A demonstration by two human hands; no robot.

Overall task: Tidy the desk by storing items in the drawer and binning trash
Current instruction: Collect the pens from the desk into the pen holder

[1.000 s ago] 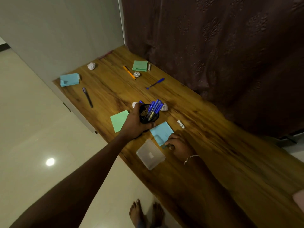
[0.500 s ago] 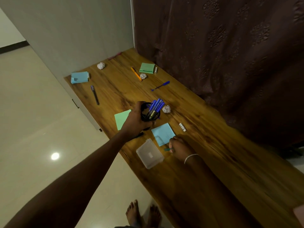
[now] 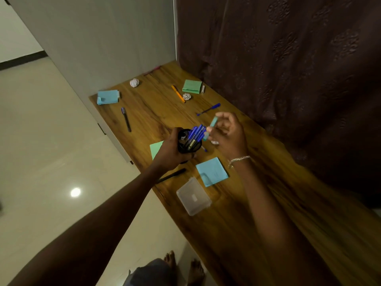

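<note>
My left hand (image 3: 170, 150) grips a black mesh pen holder (image 3: 190, 143) full of blue pens, held just above the wooden desk (image 3: 268, 203). My right hand (image 3: 228, 134) pinches a teal pen (image 3: 211, 126) right beside the holder's rim, its lower end among the blue pens. A blue sticky pad (image 3: 212, 171) and a clear plastic box (image 3: 193, 196) lie near the desk's front edge. A black pen (image 3: 171, 176) lies under my left wrist.
Farther back lie a crumpled paper ball (image 3: 134, 82), another paper ball (image 3: 187, 96), an orange pen (image 3: 178, 93), a blue pen (image 3: 208, 109), a dark pen (image 3: 126, 119), a green pad (image 3: 192, 86), a blue pad (image 3: 108, 97) and a green note (image 3: 156, 148). A dark curtain (image 3: 288, 58) hangs behind.
My right hand picked the teal pen up from beside the blue sticky pad and carried it up to the holder. The left hand kept hold of the holder.
</note>
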